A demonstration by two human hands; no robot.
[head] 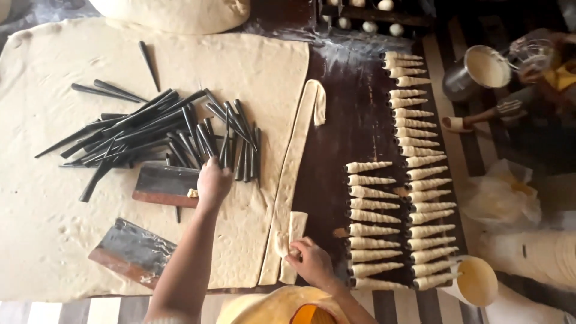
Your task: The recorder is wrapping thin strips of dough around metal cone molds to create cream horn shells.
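Note:
A large sheet of pale dough (60, 228) covers the table. A heap of several thin black cone moulds (162, 135) lies on it. My left hand (212, 183) reaches into the near edge of that heap, fingers curled around a mould. My right hand (309, 261) pinches the end of a cut dough strip (297, 156) that runs along the sheet's right edge. To the right, several dough-wrapped cones (396, 198) lie in two rows on the dark board.
Two metal scrapers, one (165, 185) beside my left hand and one (133, 252) nearer me, rest on the dough. A metal pot of pale liquid (480, 71) and a brush (480, 117) sit at the far right, a cup of yellow wash (477, 281) near right.

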